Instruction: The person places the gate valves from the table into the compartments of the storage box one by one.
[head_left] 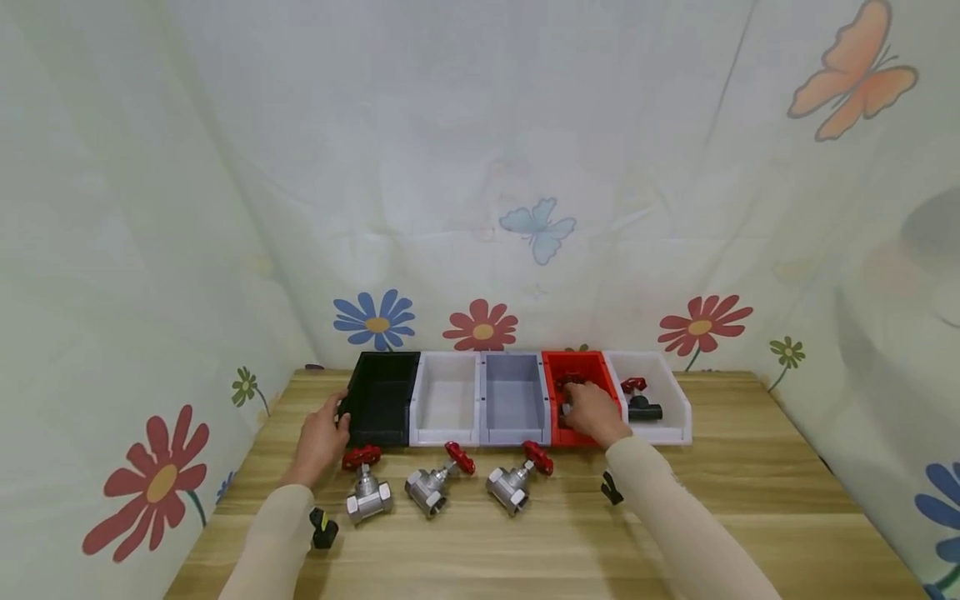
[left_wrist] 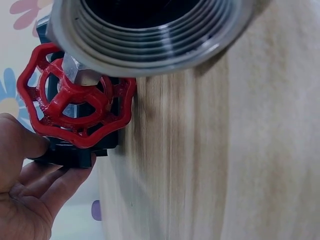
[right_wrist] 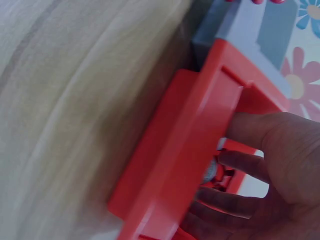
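At the left end of the row, my left hand (head_left: 322, 437) grips the side wall of the black bin (head_left: 384, 400). In the left wrist view the thumb (left_wrist: 30, 142) is on one face and the fingers on the other. My right hand (head_left: 595, 411) reaches down into the red bin (right_wrist: 170, 150), fingers spread and fairly straight beside a valve (right_wrist: 212, 172) with a red handwheel; the fingertips are partly hidden. Three metal valves with red handwheels, a left one (head_left: 367, 492), a middle one (head_left: 431, 487) and a right one (head_left: 513, 483), lie before the bins.
Between the black and red bins stand a white bin (head_left: 447, 437) and a grey bin (head_left: 513, 436). The right-end white bin (head_left: 678, 400) holds a black valve (head_left: 643, 407) with a red handwheel. A flower-printed curtain (head_left: 480, 167) hangs behind the wooden table (head_left: 450, 567).
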